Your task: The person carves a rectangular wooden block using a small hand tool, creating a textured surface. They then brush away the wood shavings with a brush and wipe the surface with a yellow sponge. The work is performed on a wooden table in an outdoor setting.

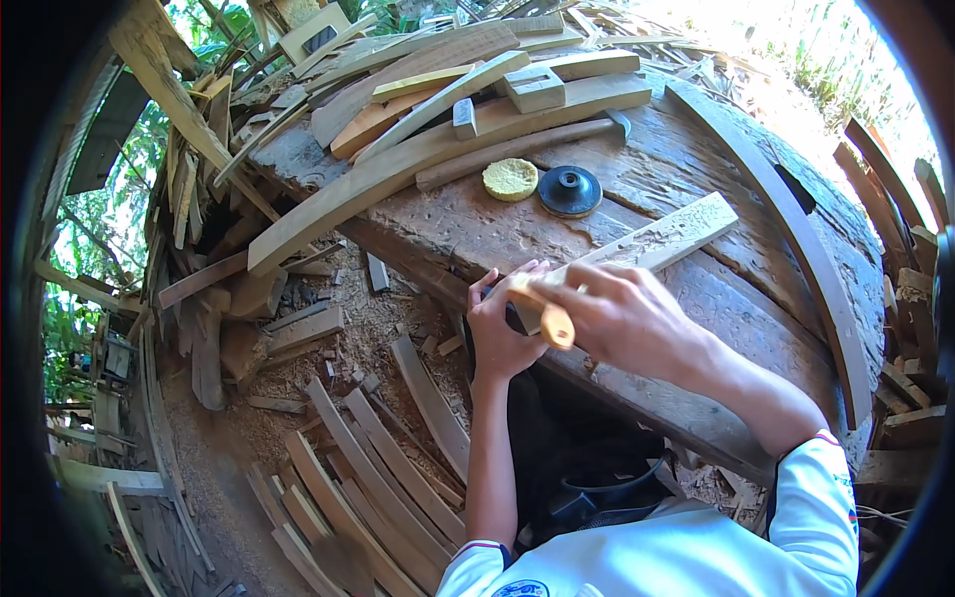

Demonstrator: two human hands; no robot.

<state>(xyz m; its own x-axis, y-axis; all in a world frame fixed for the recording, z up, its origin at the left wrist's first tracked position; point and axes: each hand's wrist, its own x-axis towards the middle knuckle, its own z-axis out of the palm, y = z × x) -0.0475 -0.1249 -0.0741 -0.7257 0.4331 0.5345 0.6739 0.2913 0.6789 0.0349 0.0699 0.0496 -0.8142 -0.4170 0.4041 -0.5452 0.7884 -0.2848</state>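
Head view shows a round-ended, orange-yellow handle in the right hand.

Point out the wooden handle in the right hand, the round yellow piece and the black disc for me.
Wooden handle [558, 327]: head view, its rounded exposed end.
Round yellow piece [510, 179]: head view, middle of its upper face.
Black disc [571, 193]: head view, its upper face, near the raised hub.

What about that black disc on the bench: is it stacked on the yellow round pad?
No, the black disc lies on the wooden bench beside the yellow round pad.
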